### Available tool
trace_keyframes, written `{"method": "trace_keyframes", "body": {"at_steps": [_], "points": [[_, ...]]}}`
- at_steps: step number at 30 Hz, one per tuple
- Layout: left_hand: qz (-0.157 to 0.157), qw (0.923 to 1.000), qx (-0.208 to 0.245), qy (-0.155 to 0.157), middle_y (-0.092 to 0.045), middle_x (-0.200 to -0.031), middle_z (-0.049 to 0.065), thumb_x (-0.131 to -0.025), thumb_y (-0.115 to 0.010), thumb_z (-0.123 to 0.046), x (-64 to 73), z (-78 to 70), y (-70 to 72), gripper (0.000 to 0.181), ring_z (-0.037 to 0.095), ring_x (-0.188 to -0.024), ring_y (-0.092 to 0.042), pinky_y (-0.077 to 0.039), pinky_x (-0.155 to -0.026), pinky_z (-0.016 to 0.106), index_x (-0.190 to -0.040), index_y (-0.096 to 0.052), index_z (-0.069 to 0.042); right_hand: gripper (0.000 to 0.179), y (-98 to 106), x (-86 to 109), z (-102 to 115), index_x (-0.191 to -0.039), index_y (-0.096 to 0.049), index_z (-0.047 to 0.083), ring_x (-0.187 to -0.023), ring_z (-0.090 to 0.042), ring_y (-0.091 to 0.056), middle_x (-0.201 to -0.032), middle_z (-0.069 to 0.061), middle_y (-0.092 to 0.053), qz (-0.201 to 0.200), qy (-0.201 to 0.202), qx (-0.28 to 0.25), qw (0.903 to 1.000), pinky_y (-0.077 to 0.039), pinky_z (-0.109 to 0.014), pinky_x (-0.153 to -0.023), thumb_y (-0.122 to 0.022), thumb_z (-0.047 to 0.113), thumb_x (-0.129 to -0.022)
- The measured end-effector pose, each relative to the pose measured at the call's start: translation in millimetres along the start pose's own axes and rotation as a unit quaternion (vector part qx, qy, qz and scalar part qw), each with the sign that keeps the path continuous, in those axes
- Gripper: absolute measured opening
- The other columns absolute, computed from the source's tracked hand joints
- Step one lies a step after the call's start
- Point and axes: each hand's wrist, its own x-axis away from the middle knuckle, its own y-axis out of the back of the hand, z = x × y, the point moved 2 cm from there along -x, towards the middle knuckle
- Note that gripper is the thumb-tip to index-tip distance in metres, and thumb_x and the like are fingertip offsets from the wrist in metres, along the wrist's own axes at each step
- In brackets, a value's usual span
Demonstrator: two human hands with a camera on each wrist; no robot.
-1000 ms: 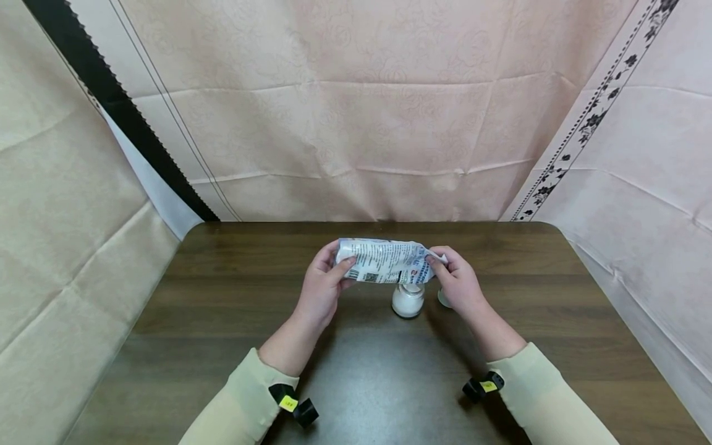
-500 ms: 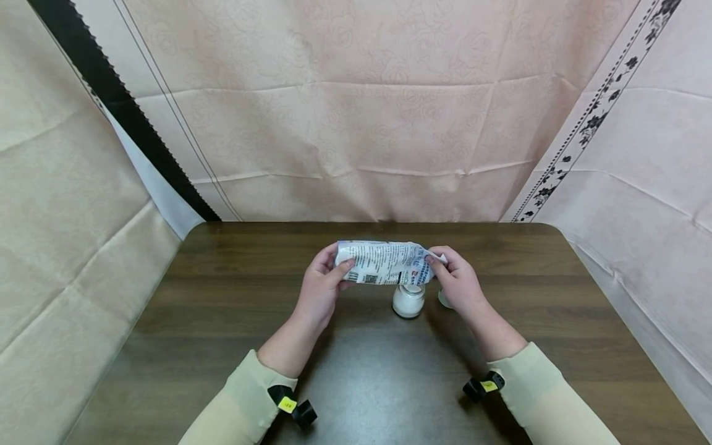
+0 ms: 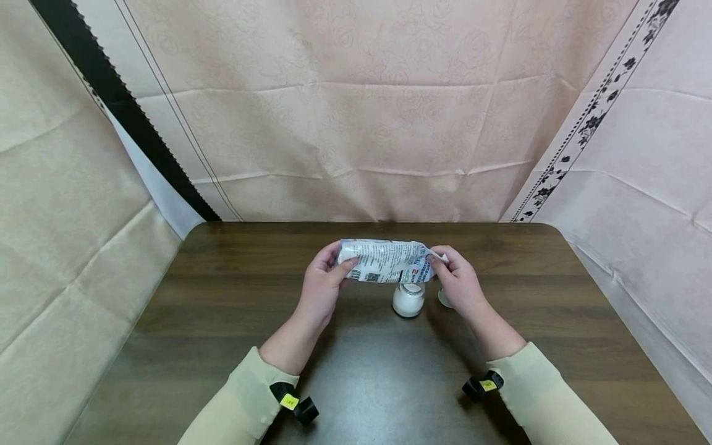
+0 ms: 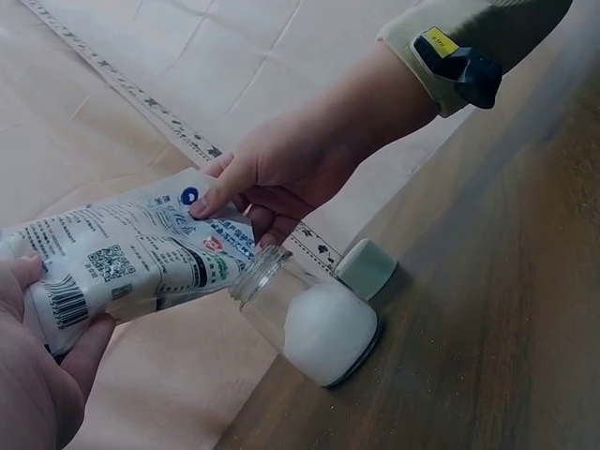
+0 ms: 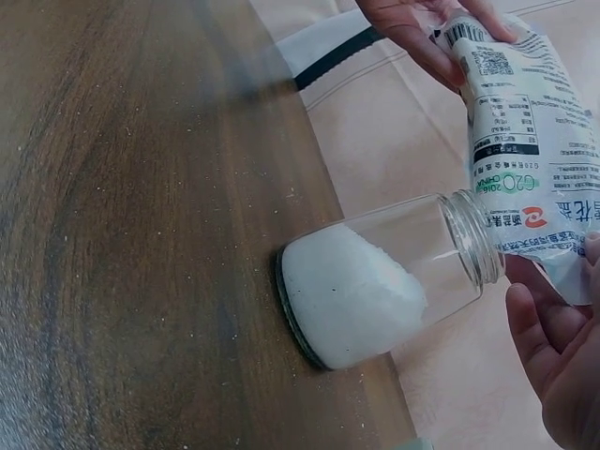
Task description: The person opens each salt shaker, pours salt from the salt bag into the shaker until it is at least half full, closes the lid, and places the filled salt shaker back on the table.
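Between both hands lies a printed plastic salt bag (image 3: 384,262), held roughly level above the table. My left hand (image 3: 321,278) grips its left end, thumb in front and fingers behind. The right hand (image 3: 460,279) pinches the bag's narrowed right end. Just under the bag stands an uncapped glass jar (image 3: 408,301), upright on the table. White granules (image 5: 347,298) fill much of it, heaped higher on one side. In the left wrist view the bag's lower edge is by the jar's mouth; whether they touch, I cannot tell. A pale green lid (image 4: 367,269) sits beside the jar, partly behind my right hand in the head view.
The brown wooden table (image 3: 222,334) carries fine white grains (image 5: 192,277) scattered near the jar. Light patterned cloth (image 3: 356,136) hangs behind the far edge and along both sides. A small black camera (image 3: 289,402) is strapped to each sleeve cuff.
The bag dips very slightly, then rises back a little. Both hands keep their grip, and the jar and lid stay in place.
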Motion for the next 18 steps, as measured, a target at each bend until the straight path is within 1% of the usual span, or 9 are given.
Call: {"method": "trace_keyframes", "body": {"at_steps": [7, 10, 13, 18], "points": [[0.004, 1.0, 0.001, -0.005, -0.061, -0.12, 0.012, -0.094, -0.068, -0.01, -0.6, -0.2, -2.3, 0.032, 0.026, -0.109, -0.063, -0.056, -0.086, 0.035, -0.125, -0.063, -0.013, 0.021, 0.9, 1.0, -1.9, -0.116, -0.062, 0.006, -0.086, -0.046, -0.059, -0.092, -0.015, -0.064, 0.004, -0.015, -0.006, 0.9999, -0.052, -0.027, -0.066, -0.053, 0.021, -0.104], [0.002, 0.9999, -0.006, -0.008, -0.062, -0.119, 0.012, -0.094, -0.069, -0.01, -0.4, -1.3, -3.0, 0.032, 0.026, -0.107, -0.063, -0.056, -0.083, 0.035, -0.125, -0.063, -0.013, 0.021, 0.8, 1.0, -2.4, -0.115, -0.061, 0.006, -0.087, -0.046, -0.059, -0.093, -0.015, -0.064, 0.006, -0.016, -0.011, 0.9998, -0.052, -0.027, -0.067, -0.053, 0.021, -0.104], [-0.002, 0.9997, -0.021, -0.012, -0.063, -0.117, 0.011, -0.093, -0.07, -0.012, -0.4, -2.2, -3.1, 0.032, 0.025, -0.104, -0.064, -0.056, -0.082, 0.037, -0.124, -0.064, -0.014, 0.021, 0.6, 1.2, -2.6, -0.115, -0.061, 0.006, -0.087, -0.046, -0.059, -0.093, -0.015, -0.064, 0.008, -0.018, -0.016, 0.9997, -0.053, -0.027, -0.068, -0.053, 0.021, -0.104], [-0.004, 0.9992, -0.037, -0.017, -0.065, -0.116, 0.011, -0.092, -0.072, -0.013, -0.6, -3.5, -3.5, 0.033, 0.024, -0.101, -0.064, -0.056, -0.081, 0.038, -0.124, -0.065, -0.013, 0.022, 1.0, 1.2, -5.2, -0.116, -0.061, 0.005, -0.086, -0.043, -0.06, -0.094, -0.016, -0.064, 0.012, -0.021, -0.018, 0.9995, -0.053, -0.027, -0.069, -0.053, 0.023, -0.104]]}}
